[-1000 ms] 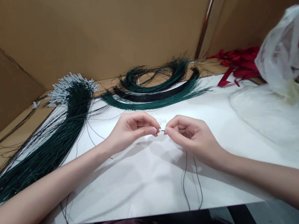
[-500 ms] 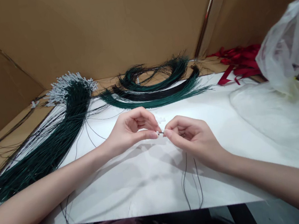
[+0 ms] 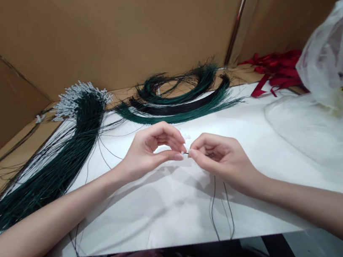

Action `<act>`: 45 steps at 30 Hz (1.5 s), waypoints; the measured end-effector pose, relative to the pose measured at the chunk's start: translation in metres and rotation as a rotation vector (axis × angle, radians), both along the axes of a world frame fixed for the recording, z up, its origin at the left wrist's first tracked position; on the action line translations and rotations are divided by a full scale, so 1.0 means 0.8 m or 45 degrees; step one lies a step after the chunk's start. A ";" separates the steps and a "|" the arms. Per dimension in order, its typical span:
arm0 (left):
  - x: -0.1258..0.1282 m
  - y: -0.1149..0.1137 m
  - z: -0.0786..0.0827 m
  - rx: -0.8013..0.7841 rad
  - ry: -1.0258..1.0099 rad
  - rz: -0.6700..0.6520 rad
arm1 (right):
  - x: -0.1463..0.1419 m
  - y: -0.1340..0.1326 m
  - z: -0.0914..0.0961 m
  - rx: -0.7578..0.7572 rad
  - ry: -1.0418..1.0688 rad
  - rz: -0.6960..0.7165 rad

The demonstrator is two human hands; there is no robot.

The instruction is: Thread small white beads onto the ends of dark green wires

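Note:
Thumb and fingertips of my left hand (image 3: 158,147) pinch a tiny white piece (image 3: 183,153), too small to name. My right hand (image 3: 218,156) is closed, its thumb and forefinger gripping a thin dark cord (image 3: 187,153) right beside that piece. Two strands of the cord (image 3: 213,207) hang below my right hand to the front edge of the white board. Both hands are just above the board, their fingertips almost touching. To the left lies a thick bundle of dark green cords (image 3: 67,160) with white tips (image 3: 74,97) at its far end.
Curved bundles of green and black cords (image 3: 175,109) lie at the back. Red ribbons (image 3: 278,71) are heaped at the back right, beside a translucent plastic bag (image 3: 322,64). Brown cardboard walls (image 3: 132,27) surround the white board (image 3: 170,213).
The fingers of my left hand have lifted slightly from the thumb at the white piece. Otherwise both hands keep nearly the same place; the view has shifted a little.

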State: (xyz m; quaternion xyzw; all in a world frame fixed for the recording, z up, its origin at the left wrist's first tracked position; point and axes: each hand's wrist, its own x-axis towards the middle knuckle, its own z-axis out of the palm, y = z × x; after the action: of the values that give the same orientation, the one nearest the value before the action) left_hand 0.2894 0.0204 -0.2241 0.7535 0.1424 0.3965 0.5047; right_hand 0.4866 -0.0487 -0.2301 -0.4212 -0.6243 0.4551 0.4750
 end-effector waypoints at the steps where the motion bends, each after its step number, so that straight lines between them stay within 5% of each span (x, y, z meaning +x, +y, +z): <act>1: 0.000 0.000 0.000 0.015 0.005 0.005 | 0.000 0.000 0.000 0.002 0.001 -0.003; 13: 0.001 -0.002 0.003 0.270 0.064 0.084 | -0.001 -0.001 -0.002 0.063 -0.019 -0.053; 28: 0.002 -0.011 0.014 0.723 0.255 0.228 | 0.001 -0.005 -0.006 0.395 -0.265 -0.114; 39: 0.003 -0.012 0.016 0.832 0.261 0.245 | 0.001 -0.003 -0.006 0.517 -0.302 -0.134; 45: 0.003 -0.009 0.014 0.624 0.167 0.173 | 0.001 -0.003 -0.005 0.495 -0.303 -0.138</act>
State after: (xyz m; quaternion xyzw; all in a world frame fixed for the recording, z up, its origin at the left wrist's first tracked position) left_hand 0.2920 0.0132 -0.2125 0.8661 0.1249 0.4024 0.2689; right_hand 0.4877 -0.0514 -0.2340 -0.4055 -0.7284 0.2473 0.4938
